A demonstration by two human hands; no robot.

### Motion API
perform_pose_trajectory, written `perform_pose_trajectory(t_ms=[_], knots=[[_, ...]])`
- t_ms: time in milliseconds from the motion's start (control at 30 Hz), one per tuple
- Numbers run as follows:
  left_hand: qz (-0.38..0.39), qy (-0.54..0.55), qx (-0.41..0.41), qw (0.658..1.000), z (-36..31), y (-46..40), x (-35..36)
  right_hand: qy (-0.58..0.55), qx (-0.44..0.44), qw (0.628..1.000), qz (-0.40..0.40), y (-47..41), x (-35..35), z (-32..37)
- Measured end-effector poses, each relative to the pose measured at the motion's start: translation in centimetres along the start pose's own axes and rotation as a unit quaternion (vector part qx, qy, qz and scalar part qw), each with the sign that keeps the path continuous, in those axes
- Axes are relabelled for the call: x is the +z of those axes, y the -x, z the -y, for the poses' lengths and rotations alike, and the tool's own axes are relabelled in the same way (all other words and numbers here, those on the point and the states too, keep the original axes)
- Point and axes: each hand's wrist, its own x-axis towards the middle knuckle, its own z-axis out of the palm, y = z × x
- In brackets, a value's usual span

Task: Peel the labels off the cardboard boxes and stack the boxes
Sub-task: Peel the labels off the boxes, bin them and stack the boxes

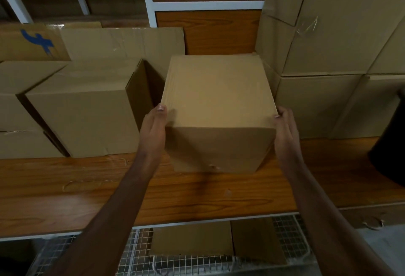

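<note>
Both hands were on it: left hand (pixel 154 126) and right hand (pixel 285 131) pressed flat against opposite sides of the box (pixel 217 100), squeezing to carry it. It sat mid-table (pixel 87 192), back from the front edge, no label showing, probably bound for the stacks (pixel 328 56).

We saw left hand (pixel 154 127): bare, no glove | right hand (pixel 285 131): bare, no ring | forearms: bare, sleeveless in view

wooden shelf (pixel 197 196) | on it — plain box (pixel 217 109) centre, cardboard boxes (pixel 83 117) left, stacked boxes (pixel 317 104) right
</note>
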Motion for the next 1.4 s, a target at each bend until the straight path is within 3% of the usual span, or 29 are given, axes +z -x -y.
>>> perform_pose_trajectory(t_ms=[300,667,800,933,1067,1400], knots=[[0.061,-0.013,0.013,0.998,2.3,0.8,0.6,0.029,0.035,0.998,0.033,1.0,1.1,-2.6],[0.088,-0.078,-0.053,0.992,6.8,2.7,0.2,0.093,0.094,0.99,0.049,4.9,1.0,-7.0],[0.058,-0.072,-0.058,0.994,4.8,2.0,0.4,0.094,0.061,0.994,0.015,4.3,1.0,-5.4],[0.043,-0.097,0.019,0.994,-0.2,0.1,0.1,0.116,-0.009,0.993,-0.033,2.8,1.0,-1.6],[0.027,-0.158,0.059,0.985,-5.1,-0.4,-0.2,0.152,0.0,0.987,-0.058,2.1,1.3,1.8],[0.015,-0.275,0.025,0.961,-7.0,-1.0,-0.7,0.212,0.055,0.975,0.027,2.2,0.5,6.7]])
